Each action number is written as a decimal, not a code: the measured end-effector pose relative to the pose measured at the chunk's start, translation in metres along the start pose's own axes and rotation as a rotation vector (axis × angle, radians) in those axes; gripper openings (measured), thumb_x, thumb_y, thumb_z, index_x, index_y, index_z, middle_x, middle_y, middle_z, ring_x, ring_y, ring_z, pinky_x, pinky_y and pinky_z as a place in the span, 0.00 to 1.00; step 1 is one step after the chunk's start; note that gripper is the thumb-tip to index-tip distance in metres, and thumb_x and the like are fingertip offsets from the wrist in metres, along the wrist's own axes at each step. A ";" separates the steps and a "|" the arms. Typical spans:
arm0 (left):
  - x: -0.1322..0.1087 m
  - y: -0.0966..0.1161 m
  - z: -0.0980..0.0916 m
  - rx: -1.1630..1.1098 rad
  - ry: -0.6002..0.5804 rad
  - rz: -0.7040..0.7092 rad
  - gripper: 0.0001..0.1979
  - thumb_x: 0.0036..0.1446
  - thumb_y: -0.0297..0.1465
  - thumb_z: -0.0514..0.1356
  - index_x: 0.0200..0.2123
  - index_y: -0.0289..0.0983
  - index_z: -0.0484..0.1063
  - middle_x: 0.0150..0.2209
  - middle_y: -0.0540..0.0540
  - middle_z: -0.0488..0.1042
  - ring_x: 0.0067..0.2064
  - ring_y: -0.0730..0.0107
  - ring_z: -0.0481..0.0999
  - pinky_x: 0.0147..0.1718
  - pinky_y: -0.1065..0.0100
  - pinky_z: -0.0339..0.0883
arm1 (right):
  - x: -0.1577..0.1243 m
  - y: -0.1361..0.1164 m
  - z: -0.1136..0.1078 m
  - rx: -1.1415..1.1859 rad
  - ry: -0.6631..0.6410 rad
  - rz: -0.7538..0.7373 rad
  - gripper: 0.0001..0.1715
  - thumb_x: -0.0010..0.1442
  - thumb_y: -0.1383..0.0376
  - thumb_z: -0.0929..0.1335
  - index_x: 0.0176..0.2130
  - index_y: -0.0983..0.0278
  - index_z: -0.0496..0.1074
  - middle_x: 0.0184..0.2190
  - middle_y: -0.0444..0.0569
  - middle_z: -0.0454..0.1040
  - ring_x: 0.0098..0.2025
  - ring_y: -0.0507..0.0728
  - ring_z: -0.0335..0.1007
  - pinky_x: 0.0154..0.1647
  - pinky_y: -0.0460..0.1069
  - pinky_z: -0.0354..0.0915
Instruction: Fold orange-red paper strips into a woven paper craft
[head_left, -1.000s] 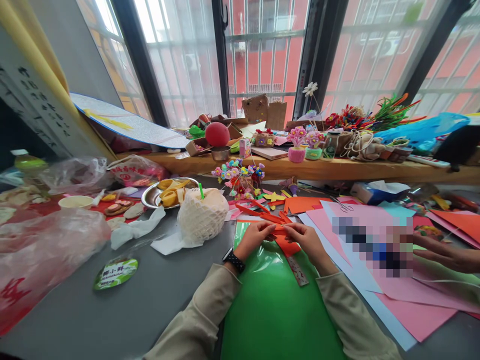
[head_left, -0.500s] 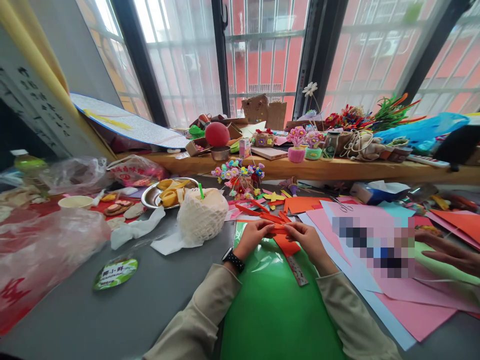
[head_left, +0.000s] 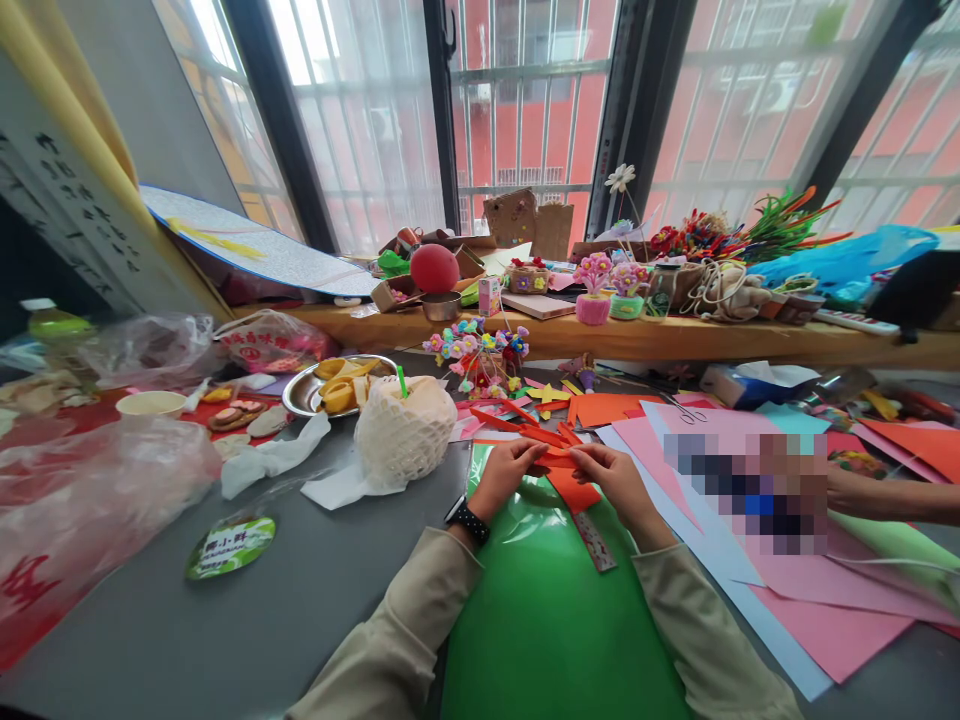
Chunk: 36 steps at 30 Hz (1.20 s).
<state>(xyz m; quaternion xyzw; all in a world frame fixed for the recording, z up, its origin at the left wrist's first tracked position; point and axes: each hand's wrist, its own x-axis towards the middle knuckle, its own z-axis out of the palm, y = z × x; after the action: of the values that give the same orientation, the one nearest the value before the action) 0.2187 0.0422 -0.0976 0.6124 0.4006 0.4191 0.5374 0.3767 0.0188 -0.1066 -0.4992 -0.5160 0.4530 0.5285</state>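
Between my two hands is a narrow strip of orange-red paper (head_left: pixel 556 461), pinched at both ends. My left hand (head_left: pixel 504 487), with a dark dotted watch strap at the wrist, grips its left end between thumb and fingers. The right end is pinched by my right hand (head_left: pixel 616 487). Below the strip lies another orange paper piece (head_left: pixel 574 491), partly over a patterned ruler (head_left: pixel 596 543). Both rest on a shiny green sheet (head_left: pixel 562 620). More orange strips (head_left: pixel 544 433) lie just beyond my fingertips.
Left of my hands stands a coconut in white netting (head_left: pixel 406 432) with a green straw. Scissors (head_left: pixel 688 413) lie on pink paper (head_left: pixel 652 450) to the right, where another person's hand (head_left: pixel 859 490) reaches in beside a blurred patch. Crochet flowers (head_left: pixel 480 350) stand ahead.
The other person's hand at the right has moved left, toward the blurred patch. My own hands and the orange strip have hardly moved.
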 end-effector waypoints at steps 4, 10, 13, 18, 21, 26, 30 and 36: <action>0.001 -0.001 -0.001 0.104 0.040 0.139 0.15 0.46 0.36 0.53 0.34 0.33 0.70 0.33 0.44 0.71 0.31 0.69 0.71 0.29 0.71 0.65 | 0.000 -0.001 -0.002 0.031 0.018 0.008 0.17 0.40 0.57 0.67 0.28 0.67 0.70 0.20 0.45 0.70 0.20 0.49 0.65 0.23 0.45 0.64; -0.002 0.002 -0.004 0.325 0.042 0.296 0.12 0.47 0.31 0.53 0.36 0.37 0.70 0.34 0.45 0.72 0.35 0.69 0.69 0.35 0.71 0.61 | 0.001 -0.001 -0.004 0.020 0.025 0.038 0.18 0.39 0.55 0.68 0.27 0.67 0.70 0.19 0.44 0.70 0.19 0.50 0.65 0.22 0.45 0.64; -0.003 0.003 -0.004 0.372 0.036 0.302 0.11 0.46 0.29 0.53 0.34 0.38 0.71 0.33 0.46 0.72 0.34 0.70 0.69 0.34 0.71 0.61 | 0.002 -0.002 -0.004 0.016 0.030 0.043 0.18 0.39 0.55 0.68 0.27 0.67 0.70 0.19 0.44 0.70 0.19 0.50 0.65 0.22 0.45 0.64; -0.003 0.004 -0.004 0.318 0.064 0.264 0.10 0.45 0.27 0.53 0.31 0.38 0.72 0.31 0.46 0.73 0.34 0.70 0.69 0.34 0.71 0.61 | 0.002 0.000 -0.003 0.016 0.004 0.036 0.18 0.39 0.55 0.68 0.28 0.67 0.70 0.20 0.44 0.70 0.19 0.50 0.65 0.23 0.45 0.64; -0.003 0.005 -0.004 0.250 0.088 0.208 0.09 0.44 0.27 0.54 0.30 0.37 0.72 0.31 0.47 0.73 0.34 0.70 0.69 0.34 0.71 0.62 | 0.001 0.001 -0.003 0.015 -0.009 0.022 0.19 0.39 0.55 0.67 0.28 0.67 0.71 0.20 0.45 0.71 0.20 0.50 0.66 0.24 0.46 0.64; 0.001 0.001 -0.003 -0.063 0.011 0.027 0.15 0.42 0.32 0.57 0.35 0.32 0.69 0.33 0.43 0.71 0.32 0.70 0.70 0.32 0.69 0.64 | 0.000 0.000 -0.002 0.021 0.012 -0.007 0.19 0.40 0.55 0.67 0.29 0.67 0.71 0.23 0.46 0.71 0.21 0.51 0.67 0.25 0.46 0.65; 0.002 0.001 -0.001 -0.212 -0.036 -0.102 0.17 0.41 0.38 0.57 0.32 0.30 0.68 0.31 0.42 0.71 0.29 0.72 0.70 0.31 0.69 0.65 | -0.001 -0.002 -0.001 -0.009 -0.007 -0.049 0.19 0.41 0.56 0.67 0.30 0.67 0.70 0.26 0.48 0.72 0.24 0.52 0.67 0.26 0.47 0.66; -0.003 0.005 -0.001 -0.174 -0.028 -0.069 0.16 0.37 0.36 0.60 0.29 0.30 0.69 0.28 0.45 0.71 0.27 0.74 0.70 0.30 0.71 0.64 | -0.004 -0.005 0.002 -0.038 -0.069 -0.091 0.19 0.42 0.55 0.66 0.31 0.66 0.70 0.27 0.49 0.72 0.26 0.53 0.68 0.28 0.48 0.65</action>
<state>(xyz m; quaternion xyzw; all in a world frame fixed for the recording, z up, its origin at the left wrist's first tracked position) 0.2168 0.0397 -0.0922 0.5550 0.3757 0.4251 0.6084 0.3738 0.0147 -0.1017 -0.4692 -0.5647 0.4354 0.5209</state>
